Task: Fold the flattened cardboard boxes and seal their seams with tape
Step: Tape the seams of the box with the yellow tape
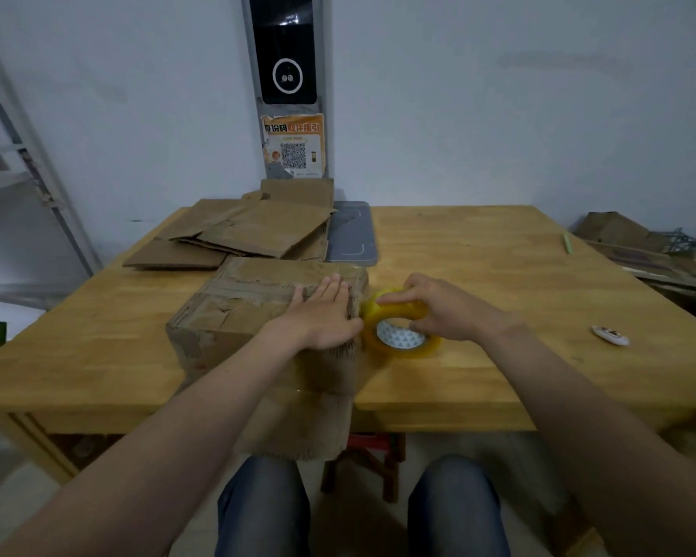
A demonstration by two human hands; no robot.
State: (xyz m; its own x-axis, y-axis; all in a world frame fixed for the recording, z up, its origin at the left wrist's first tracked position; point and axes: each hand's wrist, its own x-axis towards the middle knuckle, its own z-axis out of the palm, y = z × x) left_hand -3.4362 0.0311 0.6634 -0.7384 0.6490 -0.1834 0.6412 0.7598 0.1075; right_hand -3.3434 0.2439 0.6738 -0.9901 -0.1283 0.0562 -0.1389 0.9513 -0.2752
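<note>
A: The folded box (234,311) sits at the near edge of the desk (479,255), left of the middle, with one flap hanging down over the desk's front.

B: And the left hand (322,315) is flat on top of it, fingers straight and close together, pressing down right by the box's right edge.

A: Now look at the right hand (438,307). Its fingers are curled over the upper rim of the yellow tape roll (398,327), gripping it firmly.

B: The roll is tilted, just beside the box's right side. The left thumb is almost against it, though I can't tell whether the roll itself touches the cardboard.

A: Behind the box, toward the wall, the flattened boxes (238,231) lie in a loose pile at the far left of the desk.

B: A grey tray (352,235) lies just right of that pile, partly tucked under it.

A: Over on the right there's a thin green pen (566,242) near the far edge and a small white object (610,336) closer in, both well apart from the hands.

B: A red stool (372,442) shows beneath the desk, between the person's knees and the hanging flap.
</note>
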